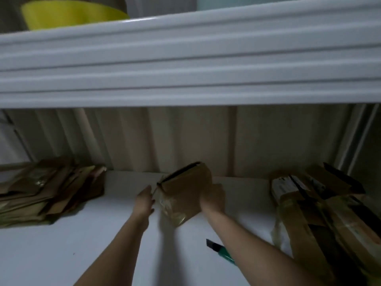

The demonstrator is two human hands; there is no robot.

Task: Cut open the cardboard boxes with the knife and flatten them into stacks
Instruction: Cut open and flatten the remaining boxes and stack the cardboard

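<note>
1. The white shelf (61,254) is the landmark: a broad flat surface under a thick white ledge (185,65), with a ribbed pale wall (185,139) at the back.
2. At the shelf's right end lies a heap of taped cardboard boxes (321,205), not yet flattened, reaching the near right corner.
3. At the shelf's left end sits a stack of flattened cardboard (47,190), well apart from the heap, with bare shelf between them.
4. Mid-shelf, near the back wall, a small brown box (185,193) is tilted, its glossy taped lower end just over the shelf and its dark top edge raised.
5. The right hand (212,198) grips the box's right side; the picture is blurred, so I cannot tell how its fingers lie.
6. The left hand (144,200) is just beside the box's left edge, fingers straight and together; whether they touch it I cannot tell.
7. A green-handled knife (221,251) lies on the shelf, partly under the right forearm, blade out.
8. A yellow bowl (70,14) sits above the ledge.
</note>
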